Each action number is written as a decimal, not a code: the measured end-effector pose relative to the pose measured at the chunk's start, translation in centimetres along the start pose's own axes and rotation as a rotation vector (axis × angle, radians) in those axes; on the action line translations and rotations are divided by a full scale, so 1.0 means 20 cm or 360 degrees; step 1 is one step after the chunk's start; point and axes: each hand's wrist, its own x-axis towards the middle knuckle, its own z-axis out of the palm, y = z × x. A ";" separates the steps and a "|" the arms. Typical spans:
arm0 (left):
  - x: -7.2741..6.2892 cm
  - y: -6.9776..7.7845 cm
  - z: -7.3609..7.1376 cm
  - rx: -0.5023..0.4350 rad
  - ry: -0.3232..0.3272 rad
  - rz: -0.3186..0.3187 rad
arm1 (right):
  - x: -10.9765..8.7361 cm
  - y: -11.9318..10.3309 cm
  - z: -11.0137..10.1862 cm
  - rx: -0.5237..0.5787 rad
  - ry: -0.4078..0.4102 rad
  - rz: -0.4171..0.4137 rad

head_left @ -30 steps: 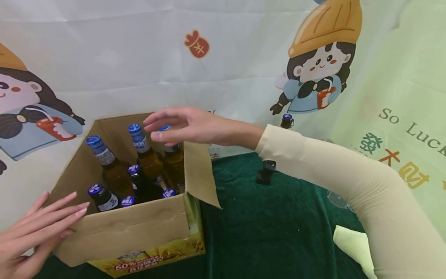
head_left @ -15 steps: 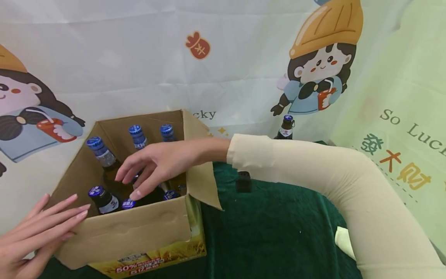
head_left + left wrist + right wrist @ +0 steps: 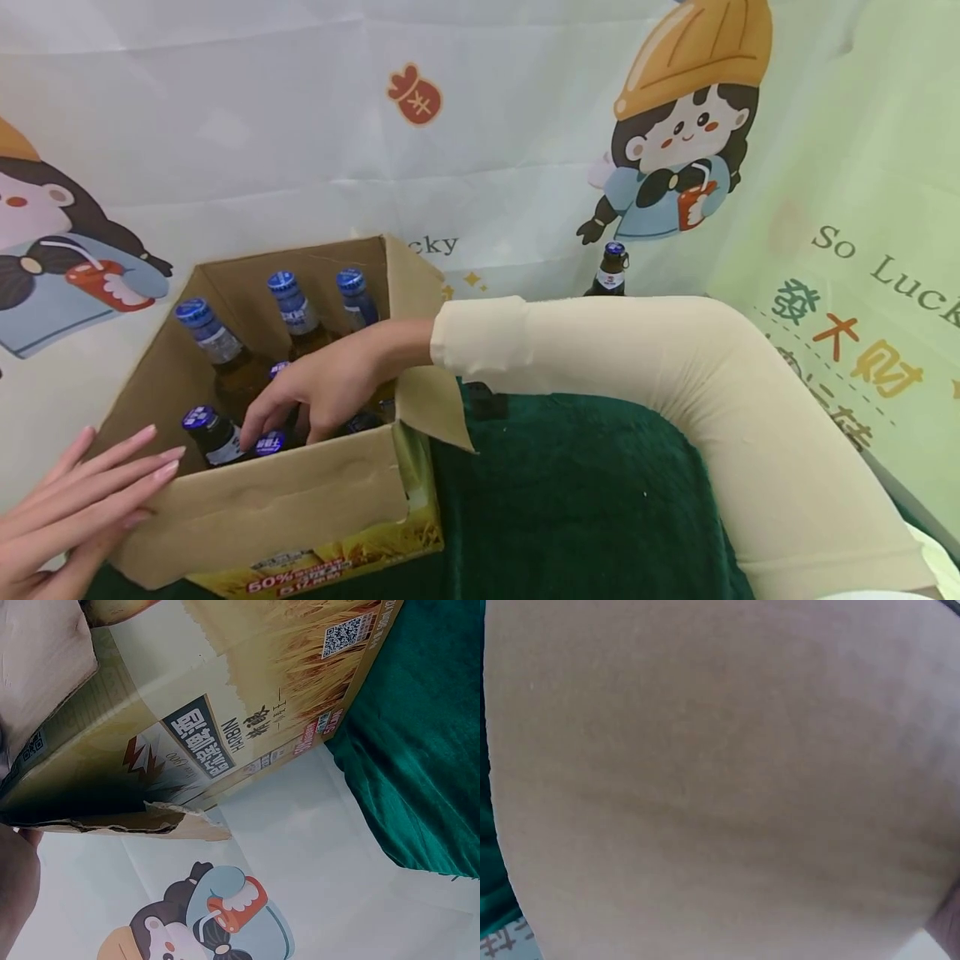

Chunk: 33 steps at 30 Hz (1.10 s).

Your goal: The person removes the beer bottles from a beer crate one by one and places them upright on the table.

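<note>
A cardboard beer box (image 3: 262,508) stands open at the left in the head view, holding several capped beer bottles. My right hand (image 3: 330,383) reaches down into its front half. The fingers curl beside the neck of the front middle beer bottle (image 3: 269,443), with its blue cap between index finger and thumb; the fingertips are hidden low in the box. My left hand (image 3: 82,504) rests with straight fingers on the box's near left corner. The left wrist view shows the box's printed side (image 3: 217,697); plain cardboard (image 3: 705,765) fills most of the right wrist view.
Another dark beer bottle (image 3: 609,273) stands at the back right, partly hidden by my right sleeve. A box flap (image 3: 427,408) sticks out on the right over the green cloth (image 3: 570,500). Printed white sheeting (image 3: 510,125) hangs behind.
My right hand has moved left and down, from above the back bottles into the front of the box around a bottle. The left hand stays on the box.
</note>
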 end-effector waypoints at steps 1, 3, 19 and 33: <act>0.00 0.00 0.00 -0.0003 0.0012 0.0014 | 0.01 0.00 0.00 -0.0048 -0.0008 0.0016; -0.01 -0.01 0.02 0.0000 0.0038 0.0051 | 0.04 0.00 0.01 -0.0108 -0.0019 0.0043; -0.01 -0.05 0.01 0.0045 -0.0001 0.0099 | 0.22 0.03 0.03 -0.0351 -0.0011 -0.0082; 0.00 -0.03 0.02 0.0048 0.0023 0.0067 | 0.11 -0.01 0.03 -0.0192 0.0350 0.0113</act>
